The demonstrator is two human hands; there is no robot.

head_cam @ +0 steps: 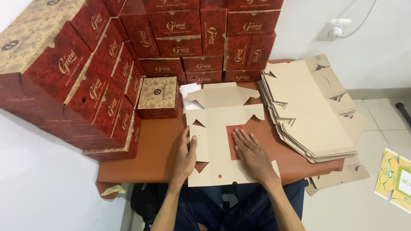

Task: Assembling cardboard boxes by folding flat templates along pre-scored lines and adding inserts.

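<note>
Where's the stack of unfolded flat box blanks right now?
In the head view the stack of flat blanks lies on the table's right side, beside the right hand.

both hands lie flat on an unfolded box blank (pixel 222 128) on the orange worktop (pixel 150 158): left hand (pixel 185 158) on its left flap, right hand (pixel 252 156) at the centre. stack of flat blanks (pixel 308 111) to the right; assembled red boxes (pixel 128 55) behind and left.
</note>
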